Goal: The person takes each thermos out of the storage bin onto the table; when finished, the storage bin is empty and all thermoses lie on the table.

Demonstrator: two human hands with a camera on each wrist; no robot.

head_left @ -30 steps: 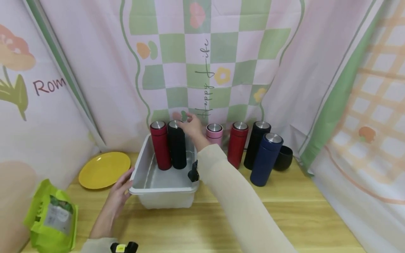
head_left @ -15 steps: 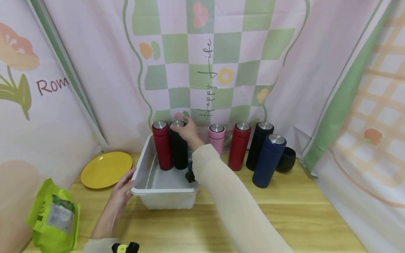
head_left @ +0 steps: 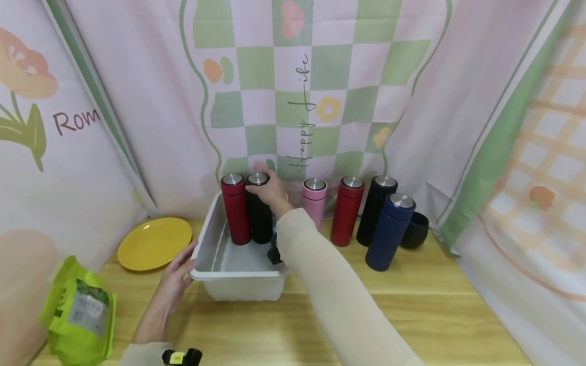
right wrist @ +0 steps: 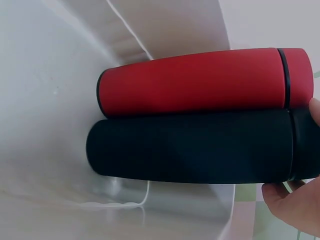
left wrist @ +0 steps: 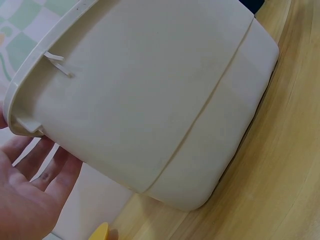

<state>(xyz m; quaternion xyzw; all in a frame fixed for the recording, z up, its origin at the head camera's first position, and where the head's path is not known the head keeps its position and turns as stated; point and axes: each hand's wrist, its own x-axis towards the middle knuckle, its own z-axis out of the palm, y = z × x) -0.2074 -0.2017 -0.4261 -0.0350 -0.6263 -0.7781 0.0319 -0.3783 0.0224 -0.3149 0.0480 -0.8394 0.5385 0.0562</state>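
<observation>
In the head view, a white plastic bin [head_left: 242, 287] holds a red thermos [head_left: 236, 213] and a black thermos [head_left: 259, 216], upright side by side at its far end. My right hand [head_left: 273, 193] grips the black thermos near its lid; the right wrist view shows fingers [right wrist: 292, 205] around its top end. My left hand [head_left: 174, 277] holds the bin's left front rim. In the left wrist view, the fingers [left wrist: 47, 167] lie against the outside below the rim, with a fingertip just showing at its edge.
Right of the bin stand a pink thermos [head_left: 314, 201], a red thermos [head_left: 346, 213], a black thermos [head_left: 373, 213], a blue thermos [head_left: 389, 234] and a black cup [head_left: 415, 231]. A yellow plate [head_left: 154, 244] and a green pack [head_left: 80, 312] lie at left. A patterned curtain [head_left: 256, 112] hangs behind.
My right hand has come down and slightly left onto the black thermos's lid, and its fingers have closed around it. My left hand stays at the bin's rim. The view has shifted slightly.
</observation>
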